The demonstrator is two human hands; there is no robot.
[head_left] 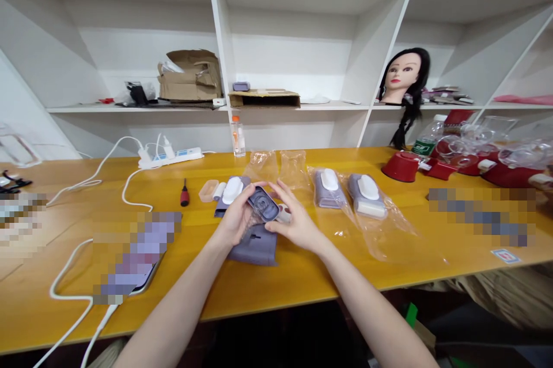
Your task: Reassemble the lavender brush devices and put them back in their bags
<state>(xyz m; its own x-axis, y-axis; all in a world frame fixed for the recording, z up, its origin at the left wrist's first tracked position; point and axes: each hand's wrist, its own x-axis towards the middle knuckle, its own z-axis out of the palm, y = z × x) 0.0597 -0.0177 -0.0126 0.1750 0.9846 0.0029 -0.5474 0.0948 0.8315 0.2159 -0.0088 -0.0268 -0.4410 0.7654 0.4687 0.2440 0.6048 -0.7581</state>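
Note:
My left hand [237,217] and my right hand [292,219] together hold a small dark grey-purple oval part [263,204] just above the yellow table [302,281]. Both hands have their fingers curled around it from either side. Beneath them lies a grey-purple device body [254,247]. A similar grey device with a white top [231,192] sits just behind my left hand.
Two bagged grey devices [329,186] [367,195] lie to the right in clear plastic. A red-handled screwdriver [184,192], a white power strip [173,156] with cables and a small bottle [238,136] stand left and behind. Red bowls [401,166] and a mannequin head [404,77] are far right.

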